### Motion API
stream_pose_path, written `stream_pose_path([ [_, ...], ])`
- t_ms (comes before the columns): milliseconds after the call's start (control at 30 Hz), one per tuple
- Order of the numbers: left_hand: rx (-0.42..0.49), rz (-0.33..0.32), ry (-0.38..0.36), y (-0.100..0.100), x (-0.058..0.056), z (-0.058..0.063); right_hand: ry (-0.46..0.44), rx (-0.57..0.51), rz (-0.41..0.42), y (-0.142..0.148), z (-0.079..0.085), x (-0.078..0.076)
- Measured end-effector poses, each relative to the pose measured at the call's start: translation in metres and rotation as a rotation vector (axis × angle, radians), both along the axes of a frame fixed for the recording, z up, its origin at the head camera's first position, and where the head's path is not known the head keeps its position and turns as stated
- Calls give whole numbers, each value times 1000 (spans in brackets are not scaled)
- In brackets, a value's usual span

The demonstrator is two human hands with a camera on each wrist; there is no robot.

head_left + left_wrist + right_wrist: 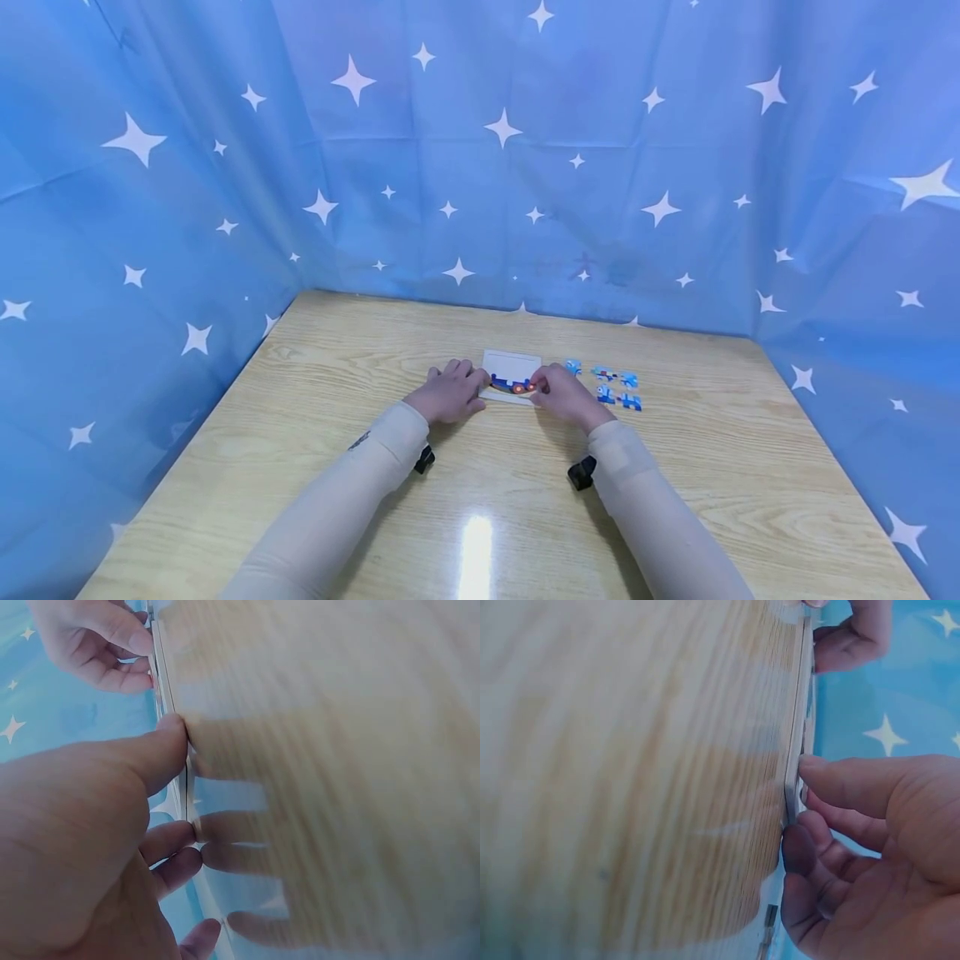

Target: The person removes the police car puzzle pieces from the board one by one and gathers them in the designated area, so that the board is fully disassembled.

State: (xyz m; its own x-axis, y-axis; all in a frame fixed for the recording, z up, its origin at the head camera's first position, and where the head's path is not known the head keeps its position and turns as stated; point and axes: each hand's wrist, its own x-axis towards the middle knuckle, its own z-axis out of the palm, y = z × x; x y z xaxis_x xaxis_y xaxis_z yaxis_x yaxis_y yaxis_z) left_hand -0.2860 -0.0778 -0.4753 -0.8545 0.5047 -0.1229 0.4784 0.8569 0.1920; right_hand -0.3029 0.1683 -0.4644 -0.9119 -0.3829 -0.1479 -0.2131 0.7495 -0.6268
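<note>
A white puzzle board [513, 363] lies flat on the table, with joined blue and red puzzle pieces [512, 386] along its lower part. My left hand [452, 393] rests at the board's left side, its thumb [171, 742] touching the edge and the other fingers spread on the tabletop. At the board's right side, my right hand [566, 397] pinches a puzzle piece with some red on it at the end of the joined row. The fingers largely hide that piece. In the right wrist view, the right thumb [840, 778] is against the board's edge [793, 780].
Several loose blue puzzle pieces [606, 394] lie right of the right hand on the wooden table [360, 333]. A blue curtain with white stars [480, 192] stands behind the table and along both sides. Black wrist cameras [581, 473] hang under the sleeves.
</note>
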Motion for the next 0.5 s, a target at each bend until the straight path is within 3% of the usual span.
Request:
stream_pose_path([
  [500, -8, 14, -22, -2, 3, 4, 20, -1, -32, 3, -2, 0],
])
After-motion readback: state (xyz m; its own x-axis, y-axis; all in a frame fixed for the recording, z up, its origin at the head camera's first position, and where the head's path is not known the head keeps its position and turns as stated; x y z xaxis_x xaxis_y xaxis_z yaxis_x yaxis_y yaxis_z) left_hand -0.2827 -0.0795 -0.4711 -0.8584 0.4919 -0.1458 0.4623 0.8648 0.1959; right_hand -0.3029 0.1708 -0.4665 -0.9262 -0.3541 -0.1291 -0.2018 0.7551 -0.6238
